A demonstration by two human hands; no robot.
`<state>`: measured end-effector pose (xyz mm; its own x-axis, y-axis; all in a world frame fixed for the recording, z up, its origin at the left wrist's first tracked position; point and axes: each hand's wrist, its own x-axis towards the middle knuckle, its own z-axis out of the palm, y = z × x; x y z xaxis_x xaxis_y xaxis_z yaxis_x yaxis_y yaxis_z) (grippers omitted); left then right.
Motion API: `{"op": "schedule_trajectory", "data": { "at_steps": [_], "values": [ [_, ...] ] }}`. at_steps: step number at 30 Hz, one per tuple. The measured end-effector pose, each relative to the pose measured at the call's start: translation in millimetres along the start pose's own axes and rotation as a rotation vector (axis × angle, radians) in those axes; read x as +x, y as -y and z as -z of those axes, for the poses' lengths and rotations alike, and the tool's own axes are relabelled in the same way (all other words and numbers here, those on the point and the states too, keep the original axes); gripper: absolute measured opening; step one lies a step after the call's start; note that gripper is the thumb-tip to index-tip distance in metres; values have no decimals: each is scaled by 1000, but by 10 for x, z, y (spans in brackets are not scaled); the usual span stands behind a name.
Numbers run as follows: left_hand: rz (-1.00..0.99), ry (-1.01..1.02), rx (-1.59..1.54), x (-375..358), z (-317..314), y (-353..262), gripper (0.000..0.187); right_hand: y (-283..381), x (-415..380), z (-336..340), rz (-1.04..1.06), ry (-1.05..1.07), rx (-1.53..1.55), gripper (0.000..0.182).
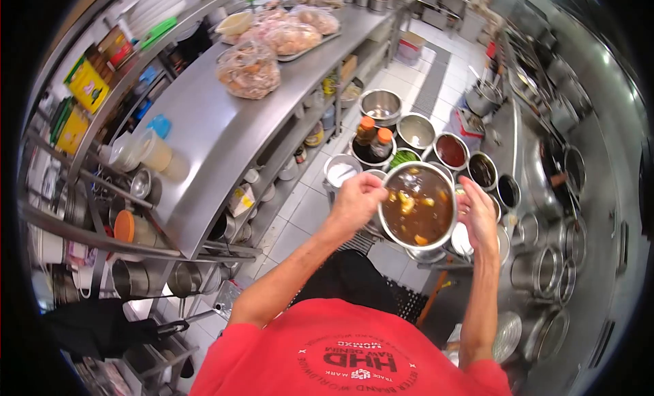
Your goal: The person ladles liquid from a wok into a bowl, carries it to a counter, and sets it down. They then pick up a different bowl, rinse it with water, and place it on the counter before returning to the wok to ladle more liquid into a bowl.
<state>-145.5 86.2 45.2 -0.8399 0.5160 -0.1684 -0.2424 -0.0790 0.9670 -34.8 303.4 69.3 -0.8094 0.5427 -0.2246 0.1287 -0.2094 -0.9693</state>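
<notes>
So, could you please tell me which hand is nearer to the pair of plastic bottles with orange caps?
Left: the left hand is below the bottles in the picture; the right hand is farther off, across the round metal container of brown liquid.

The liquid [429,210] is brown, the shirt [293,338] bright red.

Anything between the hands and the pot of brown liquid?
Nothing visible. The left hand is at the left side of the pot's rim, the right hand at the right, with no other object between either hand and the pot.
</notes>
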Motion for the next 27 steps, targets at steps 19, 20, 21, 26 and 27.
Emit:
{"op": "schedule_trajectory", "data": {
  "at_steps": [19,20,21,26,27],
  "values": [
    [43,-724,-101,1533,3228,-637,25,-613,2667,-4210,-184,628,-163,44],
    [40,-741,-118,1574,3326,-616,25,-655,2724,-4314,-177,652,-166,45],
    [46,-750,-130,1619,3413,-601,27,-670,2784,-4428,-161,679,-168,45],
    [29,-763,-272,1649,3645,-542,27,-735,2921,-4773,-161,694,-230,48],
    [62,-792,-315,1606,3642,-498,27,-771,2941,-4800,-154,691,-259,48]
  ]
}}
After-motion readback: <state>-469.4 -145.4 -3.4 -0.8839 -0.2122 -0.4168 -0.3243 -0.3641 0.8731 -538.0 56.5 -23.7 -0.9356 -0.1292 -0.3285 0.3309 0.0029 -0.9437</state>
